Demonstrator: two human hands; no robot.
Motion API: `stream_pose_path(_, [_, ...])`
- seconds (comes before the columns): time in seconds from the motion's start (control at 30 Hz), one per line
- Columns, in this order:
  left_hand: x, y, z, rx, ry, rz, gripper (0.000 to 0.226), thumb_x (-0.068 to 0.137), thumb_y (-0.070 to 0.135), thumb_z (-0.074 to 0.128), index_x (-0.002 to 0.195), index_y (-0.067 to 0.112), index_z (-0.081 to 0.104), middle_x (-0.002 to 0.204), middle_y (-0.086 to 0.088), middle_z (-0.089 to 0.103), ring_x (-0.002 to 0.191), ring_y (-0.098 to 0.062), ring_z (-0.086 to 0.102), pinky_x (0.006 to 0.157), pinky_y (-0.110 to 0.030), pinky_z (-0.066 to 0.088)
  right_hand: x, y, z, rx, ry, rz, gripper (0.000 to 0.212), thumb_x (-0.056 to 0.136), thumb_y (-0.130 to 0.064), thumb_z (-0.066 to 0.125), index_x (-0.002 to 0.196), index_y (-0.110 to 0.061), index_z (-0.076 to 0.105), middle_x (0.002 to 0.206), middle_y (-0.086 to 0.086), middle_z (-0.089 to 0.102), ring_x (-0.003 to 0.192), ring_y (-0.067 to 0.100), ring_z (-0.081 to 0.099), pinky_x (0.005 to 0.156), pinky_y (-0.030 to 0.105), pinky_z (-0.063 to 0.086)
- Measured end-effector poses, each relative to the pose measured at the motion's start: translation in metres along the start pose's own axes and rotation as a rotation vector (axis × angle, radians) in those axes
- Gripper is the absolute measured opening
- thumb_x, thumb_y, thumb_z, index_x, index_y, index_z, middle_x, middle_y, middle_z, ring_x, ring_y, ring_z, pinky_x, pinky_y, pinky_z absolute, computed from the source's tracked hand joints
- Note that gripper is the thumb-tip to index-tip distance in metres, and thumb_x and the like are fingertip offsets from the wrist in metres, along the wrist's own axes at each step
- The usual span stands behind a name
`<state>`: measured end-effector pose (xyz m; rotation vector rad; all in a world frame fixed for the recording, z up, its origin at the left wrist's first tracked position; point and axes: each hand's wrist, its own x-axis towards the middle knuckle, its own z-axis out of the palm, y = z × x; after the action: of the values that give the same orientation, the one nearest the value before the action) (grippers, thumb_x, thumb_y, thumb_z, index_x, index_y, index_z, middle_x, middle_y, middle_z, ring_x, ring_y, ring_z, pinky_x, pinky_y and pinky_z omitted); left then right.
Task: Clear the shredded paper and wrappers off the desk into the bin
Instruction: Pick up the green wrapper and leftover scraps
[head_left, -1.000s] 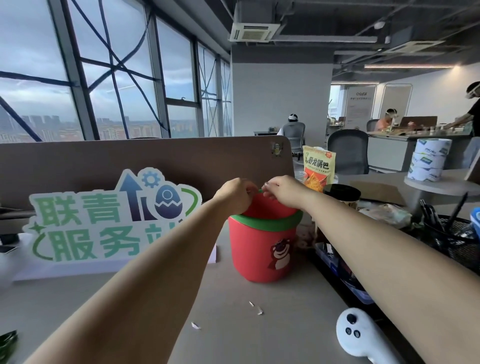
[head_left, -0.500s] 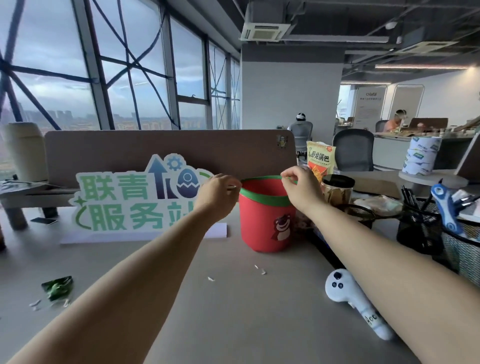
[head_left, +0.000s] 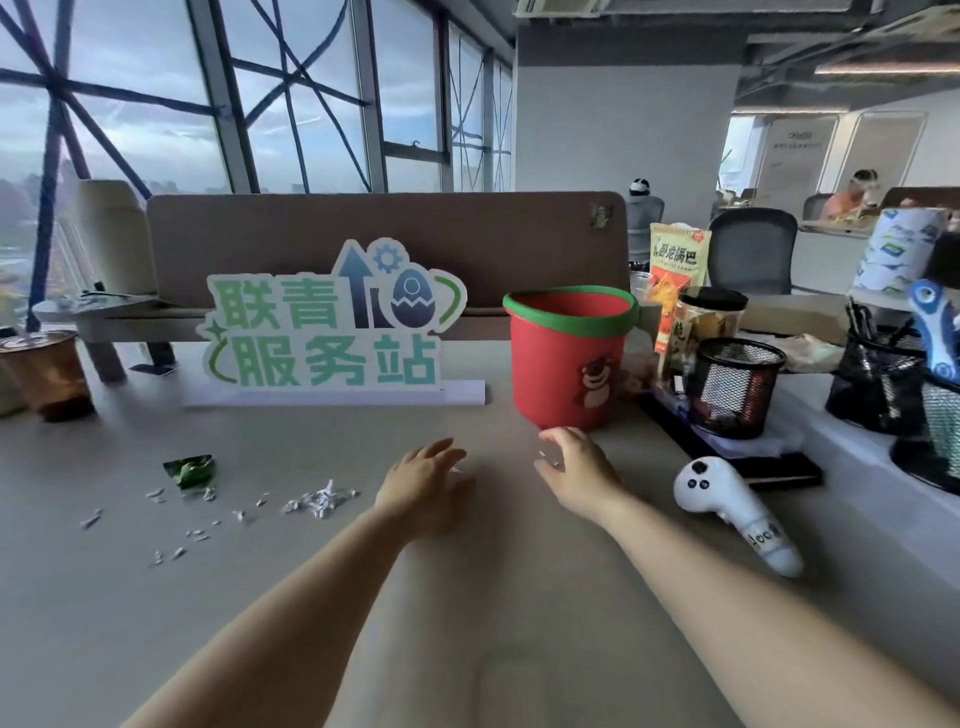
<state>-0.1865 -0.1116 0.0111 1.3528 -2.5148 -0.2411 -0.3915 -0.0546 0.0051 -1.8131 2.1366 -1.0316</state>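
Observation:
A small red bin with a green rim and a bear picture stands on the grey desk, just beyond my hands. My left hand hovers low over the desk, fingers spread, holding nothing. My right hand is beside it, fingers apart, right in front of the bin, with a tiny white scrap by its fingertips. White shredded paper lies in a loose pile to the left of my left hand, with more bits scattered further left. A crumpled green wrapper lies beyond them.
A green-lettered sign stands behind the shreds. A white controller lies right of my right hand. Black mesh pen holders, snack bags and a jar crowd the right side. A brown cup stands far left.
Both hands have come away from the bin's rim and down to the desk in front of it. The view has tilted down and left, showing the shreds and wrapper.

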Motion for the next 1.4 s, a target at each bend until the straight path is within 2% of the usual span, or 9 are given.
stream_pose_path(0.07, [-0.001,-0.002,0.005,0.021,-0.062,0.001,0.050,0.096,0.047,0.036,0.144,0.031,0.032,0.158,0.005,0.018,0.144,-0.021,0.021,0.117,-0.037,0.018,-0.001,0.001,0.011,-0.062,-0.083,0.019,0.055,0.088,-0.026,0.058,0.136,-0.006,0.041,0.145,0.014,0.039,0.134,0.026,0.038,0.112,0.030,0.028])
stream_pose_path(0.13, [-0.002,-0.002,0.011,0.068,-0.138,0.033,0.051,0.097,0.049,0.026,0.146,0.034,0.024,0.159,0.008,0.012,0.147,-0.017,0.011,0.119,-0.037,0.006,0.001,0.000,0.019,-0.194,-0.142,0.051,0.065,0.091,-0.037,0.051,0.144,-0.008,0.027,0.156,0.011,0.020,0.145,0.025,0.015,0.119,0.031,0.010])
stream_pose_path(0.23, [-0.006,-0.005,0.011,0.130,-0.196,0.084,0.054,0.097,0.052,0.019,0.147,0.033,0.018,0.158,0.012,0.013,0.147,-0.013,0.007,0.119,-0.038,0.000,0.006,-0.006,0.024,-0.310,-0.246,0.102,0.072,0.094,-0.048,0.039,0.148,-0.009,0.012,0.159,0.009,0.005,0.147,0.025,0.001,0.120,0.033,0.003])
stream_pose_path(0.4, [-0.028,-0.033,-0.005,0.189,-0.156,0.064,0.055,0.097,0.052,0.018,0.147,0.029,0.022,0.157,0.012,0.020,0.146,-0.012,0.012,0.121,-0.039,0.002,0.011,-0.039,0.044,-0.320,-0.391,0.034,0.074,0.094,-0.054,0.029,0.149,-0.010,0.010,0.160,0.006,0.006,0.147,0.020,0.004,0.121,0.033,0.005])
stream_pose_path(0.83, [-0.126,-0.145,-0.051,0.242,-0.029,-0.256,0.053,0.097,0.052,0.021,0.145,0.030,0.028,0.156,0.011,0.021,0.146,-0.012,0.012,0.120,-0.035,0.003,-0.006,-0.167,0.132,-0.277,-0.551,-0.292,0.081,0.089,-0.063,0.030,0.149,-0.015,0.009,0.160,0.000,0.005,0.147,0.016,0.004,0.120,0.033,0.007])
stream_pose_path(1.07, [-0.157,-0.184,-0.068,0.184,0.074,-0.405,0.058,0.096,0.053,0.025,0.149,0.032,0.012,0.159,0.009,0.008,0.147,-0.012,0.003,0.121,-0.034,0.001,-0.008,-0.222,0.171,-0.243,-0.609,-0.436,0.082,0.088,-0.066,0.026,0.149,-0.015,0.008,0.160,0.000,0.005,0.147,0.015,0.004,0.119,0.030,0.004])
stream_pose_path(1.17, [-0.163,-0.199,-0.070,0.146,0.149,-0.553,0.070,0.092,0.061,0.027,0.150,0.031,0.002,0.160,0.005,-0.002,0.147,-0.014,-0.003,0.121,-0.035,-0.002,-0.003,-0.234,0.183,-0.217,-0.599,-0.480,0.085,0.087,-0.068,0.028,0.150,-0.015,0.007,0.160,0.000,0.005,0.147,0.014,0.005,0.119,0.029,0.005])
stream_pose_path(1.27, [-0.156,-0.212,-0.070,0.092,0.147,-0.696,0.085,0.087,0.069,0.027,0.150,0.022,-0.005,0.159,-0.002,-0.011,0.147,-0.016,-0.009,0.120,-0.036,-0.005,0.006,-0.240,0.192,-0.194,-0.586,-0.508,0.091,0.084,-0.070,0.035,0.150,-0.016,0.003,0.160,-0.001,0.001,0.147,0.013,0.004,0.118,0.029,0.006])
stream_pose_path(1.4, [-0.138,-0.230,-0.072,0.086,0.115,-0.738,0.087,0.085,0.072,0.023,0.150,0.019,-0.003,0.160,-0.004,-0.007,0.147,-0.017,-0.006,0.120,-0.036,-0.004,0.026,-0.243,0.207,-0.170,-0.571,-0.522,0.093,0.081,-0.071,0.040,0.150,-0.020,0.003,0.160,-0.003,0.002,0.147,0.013,0.007,0.119,0.030,0.010])
